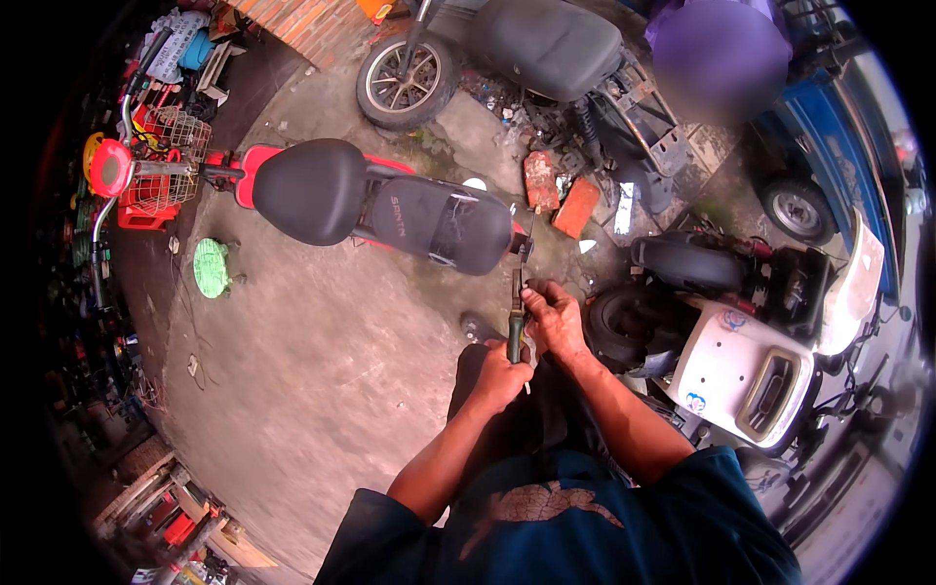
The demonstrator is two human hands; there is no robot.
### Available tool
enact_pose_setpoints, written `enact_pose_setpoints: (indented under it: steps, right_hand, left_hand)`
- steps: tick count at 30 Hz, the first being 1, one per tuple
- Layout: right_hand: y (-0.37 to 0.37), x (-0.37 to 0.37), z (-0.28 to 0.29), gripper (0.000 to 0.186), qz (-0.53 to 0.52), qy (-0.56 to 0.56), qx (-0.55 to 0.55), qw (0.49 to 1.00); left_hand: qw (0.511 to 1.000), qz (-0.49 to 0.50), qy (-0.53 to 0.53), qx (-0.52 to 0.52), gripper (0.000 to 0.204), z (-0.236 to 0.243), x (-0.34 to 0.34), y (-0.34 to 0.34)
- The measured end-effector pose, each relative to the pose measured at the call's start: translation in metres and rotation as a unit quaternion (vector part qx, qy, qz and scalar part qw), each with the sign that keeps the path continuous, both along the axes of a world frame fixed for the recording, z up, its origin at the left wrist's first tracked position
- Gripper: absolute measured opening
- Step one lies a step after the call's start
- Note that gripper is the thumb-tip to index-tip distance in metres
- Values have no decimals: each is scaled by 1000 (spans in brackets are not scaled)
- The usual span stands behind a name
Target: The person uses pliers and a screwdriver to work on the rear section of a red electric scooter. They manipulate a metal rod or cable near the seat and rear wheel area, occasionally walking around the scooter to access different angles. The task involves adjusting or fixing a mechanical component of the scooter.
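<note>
My left hand (504, 378) is closed round the dark green handles of a pliers-like tool (516, 327), whose metal jaws point away from me. My right hand (554, 322) is curled beside the jaws, thumb and forefinger pinched on a thin, dark piece that I cannot make out clearly. Just beyond my hands is the rear end of a red scooter (409, 224) with black seats, lying horizontally across my view. A small bracket (522, 246) sticks out at that rear end. My shoe (476, 324) shows below on the concrete.
Two bricks (575, 207) lie by a dark scooter (541, 44). At right are a white scooter body (731, 370), a loose-looking tyre (614, 322) and a blue vehicle (809, 117). A round purple shape (717, 58) is blurred. A green stool (210, 266) stands at left, near clutter.
</note>
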State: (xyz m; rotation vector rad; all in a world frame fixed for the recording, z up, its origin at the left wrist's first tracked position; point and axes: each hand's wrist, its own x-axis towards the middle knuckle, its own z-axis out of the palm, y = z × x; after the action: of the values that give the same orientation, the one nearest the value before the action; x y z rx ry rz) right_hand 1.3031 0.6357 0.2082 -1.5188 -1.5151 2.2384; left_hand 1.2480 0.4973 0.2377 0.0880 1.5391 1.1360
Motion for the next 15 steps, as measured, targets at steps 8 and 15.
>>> enact_pose_setpoints:
  steps: [8,15]
  right_hand:
    - [-30,-2,7,55,-41,130,-229,964]
    - [-45,-16,9,30,-74,25,-140,987]
  left_hand:
    - [991,-60,-85,81,41,-33,-8,-16]
    - [974,-73,-164,136,74,-28,-25,-12]
